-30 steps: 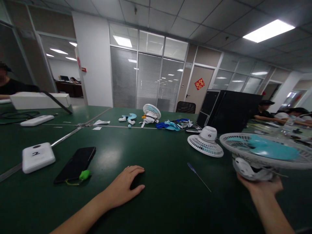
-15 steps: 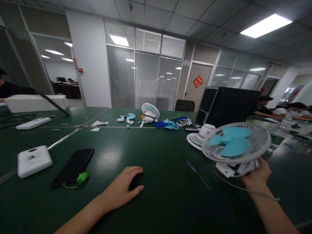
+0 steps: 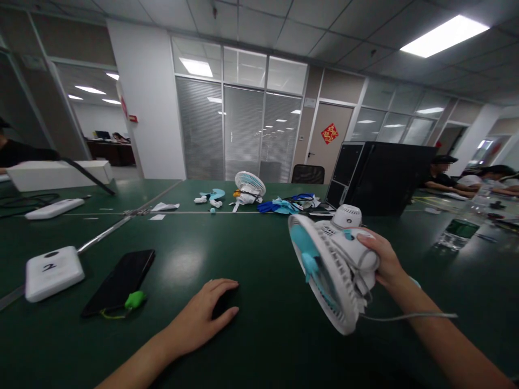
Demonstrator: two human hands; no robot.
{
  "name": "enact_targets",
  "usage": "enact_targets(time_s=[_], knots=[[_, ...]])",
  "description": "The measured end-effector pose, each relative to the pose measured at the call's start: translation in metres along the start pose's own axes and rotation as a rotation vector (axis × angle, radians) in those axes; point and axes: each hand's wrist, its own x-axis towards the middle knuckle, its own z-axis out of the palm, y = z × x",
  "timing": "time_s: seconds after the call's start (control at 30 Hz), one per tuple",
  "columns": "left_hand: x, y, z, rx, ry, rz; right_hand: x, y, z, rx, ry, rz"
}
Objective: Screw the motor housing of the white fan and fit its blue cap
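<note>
Within the right grip, a white fan is held tilted above the worktop; well leftward, the left grip rests wide, palm down, near a black phone.

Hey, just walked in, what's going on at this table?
Someone's right hand is gripping a small white fan with blue blades, holding it tilted so the blades face left. The left hand rests on the green table with nothing in it, near a black phone. Another white fan piece sits just behind the held fan, partly hidden, and a second fan stands farther back.
</note>
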Motion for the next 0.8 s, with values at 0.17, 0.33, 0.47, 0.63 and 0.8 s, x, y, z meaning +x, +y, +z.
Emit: enact_targets(time_s=[0.17,0.33,0.47,0.63,0.8], knots=[[0.003,-0.005,0.0,-0.106,0.126,-0.066,-0.013,-0.058,0.039,-0.167,-0.253,-0.139],[0.002,-0.013,0.006,-0.277,0.225,-0.101,-0.038,-0.094,0.084,-0.488,-0.574,-0.405],[-0.006,-0.013,0.007,-0.322,0.22,0.0,-0.055,-0.1,0.109,-0.509,-0.679,-0.46],[-0.013,0.005,0.008,-0.208,-0.025,0.238,-0.063,-0.089,0.096,-0.535,-0.664,-0.51],[-0.01,0.019,0.011,-0.115,-0.102,0.214,-0.071,-0.053,0.042,-0.747,-0.57,-0.809]])
